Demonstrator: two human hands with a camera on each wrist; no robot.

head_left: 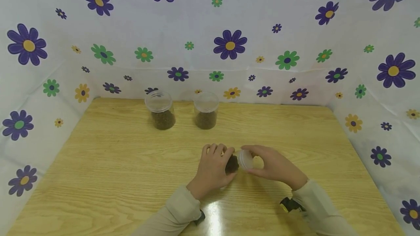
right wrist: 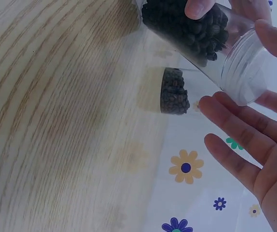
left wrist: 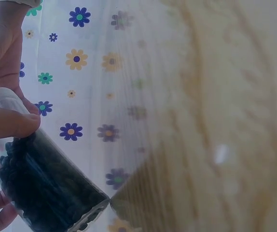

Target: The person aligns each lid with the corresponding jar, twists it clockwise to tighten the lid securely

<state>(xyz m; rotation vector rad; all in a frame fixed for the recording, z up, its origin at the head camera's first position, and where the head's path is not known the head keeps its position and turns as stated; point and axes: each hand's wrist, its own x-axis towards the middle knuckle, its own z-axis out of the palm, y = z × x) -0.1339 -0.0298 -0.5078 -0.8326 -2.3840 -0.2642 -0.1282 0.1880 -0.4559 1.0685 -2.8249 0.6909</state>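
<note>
Tilted over near the table's front, a clear plastic jar (head_left: 232,165) is partly filled with dark, bean-like pieces (left wrist: 42,179). My left hand (head_left: 213,169) grips the jar's body, its thumb (left wrist: 13,123) across the side. Only the bottom edge of the jar comes down to the tabletop in the left wrist view. A clear screw lid (head_left: 246,159) covers the jar's mouth, facing right. Around that lid, my right hand (head_left: 273,163) pinches with thumb and fingers. The right wrist view shows the ridged lid rim (right wrist: 242,67) with the thumb on one side and fingertips opposite.
Two similar lidded jars with dark contents, a left one (head_left: 163,117) and a right one (head_left: 206,117), stand upright toward the back of the wooden table (head_left: 115,163). White cloth (head_left: 197,21) with printed flowers walls the back and both sides.
</note>
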